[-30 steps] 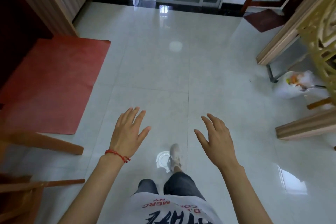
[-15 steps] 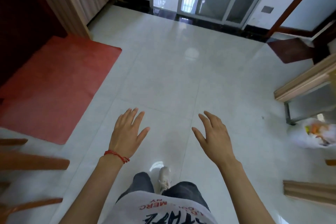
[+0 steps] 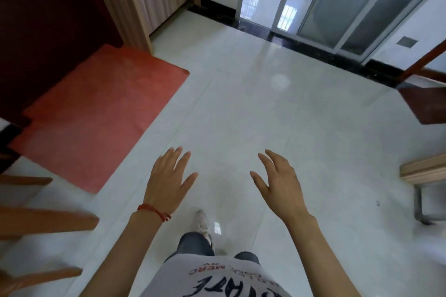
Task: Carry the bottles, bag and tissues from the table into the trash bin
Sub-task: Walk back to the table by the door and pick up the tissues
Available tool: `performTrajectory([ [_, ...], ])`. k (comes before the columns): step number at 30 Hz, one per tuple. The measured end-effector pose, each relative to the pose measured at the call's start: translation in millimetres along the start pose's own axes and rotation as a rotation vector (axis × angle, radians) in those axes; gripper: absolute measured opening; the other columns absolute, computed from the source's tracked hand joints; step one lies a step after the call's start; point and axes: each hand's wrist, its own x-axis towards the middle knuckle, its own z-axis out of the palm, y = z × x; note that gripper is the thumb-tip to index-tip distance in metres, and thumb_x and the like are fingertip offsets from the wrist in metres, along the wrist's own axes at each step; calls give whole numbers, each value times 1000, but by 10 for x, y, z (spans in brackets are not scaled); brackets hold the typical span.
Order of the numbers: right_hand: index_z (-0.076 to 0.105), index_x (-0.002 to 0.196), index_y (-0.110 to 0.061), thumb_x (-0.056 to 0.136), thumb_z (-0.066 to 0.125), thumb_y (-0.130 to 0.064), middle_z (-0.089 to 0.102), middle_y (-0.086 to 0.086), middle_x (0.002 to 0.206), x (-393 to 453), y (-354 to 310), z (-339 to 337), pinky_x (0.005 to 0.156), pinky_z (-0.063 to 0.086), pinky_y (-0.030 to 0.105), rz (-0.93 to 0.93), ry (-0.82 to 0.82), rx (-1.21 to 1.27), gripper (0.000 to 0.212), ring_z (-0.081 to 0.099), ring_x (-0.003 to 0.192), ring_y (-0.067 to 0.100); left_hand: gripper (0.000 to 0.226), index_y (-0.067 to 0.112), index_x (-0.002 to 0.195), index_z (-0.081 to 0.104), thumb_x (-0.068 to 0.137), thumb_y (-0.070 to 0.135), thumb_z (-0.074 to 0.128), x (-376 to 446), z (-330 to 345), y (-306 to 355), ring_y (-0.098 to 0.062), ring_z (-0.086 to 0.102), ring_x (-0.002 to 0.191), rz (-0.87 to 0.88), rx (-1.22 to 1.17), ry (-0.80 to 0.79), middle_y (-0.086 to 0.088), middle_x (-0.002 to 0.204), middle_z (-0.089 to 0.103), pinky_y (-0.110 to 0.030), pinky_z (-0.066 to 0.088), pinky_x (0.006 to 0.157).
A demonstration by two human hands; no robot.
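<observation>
- Over by the left edge, wooden chair legs (image 3: pixel 45 222) jut into view beside a red mat (image 3: pixel 96 116) lying flat on the pale tiled floor (image 3: pixel 241 116); neither carries anything.
- Next along, the left hand (image 3: pixel 169 181), a red string bracelet (image 3: pixel 154 211) at its wrist, hangs palm down over the tiles, its grip spread wide, holding and touching nothing.
- Between the hands, one shoe (image 3: pixel 202 220) steps forward on the tiles.
- Further right, the right hand (image 3: pixel 280 183) hangs level with the other, fingers loosely splayed, its grip likewise wide and bare.
- At the right edge a low wooden bench (image 3: pixel 422 171) shows only a corner.
- No bottles, bag, tissues, counter or trash bin appear anywhere; I cannot tell where they lie.
- My guess on handling: empty bottles are light, smooth and rigid, best taken round the body or neck; a bag is limp, best pinched at its gathered top; tissues are soft and flyaway, best bunched in a closed fist.
</observation>
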Motion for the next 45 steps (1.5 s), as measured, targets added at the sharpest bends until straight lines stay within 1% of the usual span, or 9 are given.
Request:
performTrajectory([
  [5, 55, 122, -7, 89, 35, -47, 55, 16, 129, 750, -340, 88, 92, 46, 45, -133, -30, -29, 55, 55, 116, 34, 72, 4, 123, 54, 94, 55, 13, 331, -168, -409, -40, 51, 119, -105, -10, 55, -21, 128, 55, -53, 37, 97],
  [10, 56, 122, -7, 89, 37, -45, 56, 16, 129, 1353, -803, 209, 93, 46, 45, -278, -61, -26, 53, 55, 115, 34, 71, 4, 122, 55, 94, 55, 13, 480, -357, -803, -39, 52, 118, -247, -8, 101, -21, 126, 57, -52, 37, 96],
  [20, 56, 121, -8, 92, 30, -50, 56, 15, 128, 2372, -1794, 592, 91, 47, 44, -656, -189, -10, 57, 56, 114, 32, 71, 5, 120, 54, 94, 54, 11, 451, -649, -1523, -37, 54, 116, -627, -30, 186, -19, 126, 57, -50, 41, 95],
  [26, 54, 125, -11, 87, 30, -52, 53, 13, 133, 2997, -2367, 847, 98, 42, 44, -798, -282, -18, 61, 51, 122, 31, 69, 6, 120, 54, 93, 54, 13, 589, -851, -1905, -38, 53, 117, -808, -27, 247, -19, 126, 57, -50, 43, 95],
  [28, 54, 125, -10, 88, 32, -51, 54, 13, 132, 3217, -2571, 911, 97, 42, 43, -856, -291, -11, 59, 52, 120, 31, 70, 7, 122, 53, 93, 55, 13, 677, -925, -2061, -38, 53, 117, -862, -32, 264, -19, 126, 57, -50, 42, 95],
  [32, 53, 122, -8, 89, 37, -45, 58, 12, 126, 3697, -2997, 1022, 90, 47, 41, -958, -298, 7, 52, 56, 114, 31, 72, 4, 121, 55, 93, 55, 11, 928, -1109, -2390, -40, 55, 113, -930, -37, 282, -21, 122, 59, -52, 44, 92],
  [38, 55, 119, -4, 87, 40, -38, 59, 15, 124, 4417, -3561, 1198, 86, 50, 46, -1049, -321, 32, 49, 58, 109, 34, 75, 4, 123, 53, 92, 57, 10, 1405, -1383, -2951, -41, 52, 116, -970, -41, 310, -22, 126, 56, -52, 42, 93],
  [41, 57, 118, -4, 88, 39, -38, 59, 17, 124, 4695, -3847, 1307, 88, 49, 47, -1080, -334, 5, 49, 58, 110, 35, 75, 3, 123, 53, 92, 57, 11, 1572, -1510, -3239, -41, 50, 118, -984, -45, 328, -23, 126, 55, -52, 43, 94],
  [45, 55, 122, -7, 89, 36, -43, 56, 14, 129, 5005, -4271, 1500, 91, 46, 45, -1098, -388, -29, 52, 56, 114, 32, 75, 3, 122, 54, 92, 57, 10, 1772, -1685, -3736, -40, 51, 117, -1016, -43, 344, -22, 124, 56, -51, 42, 94],
])
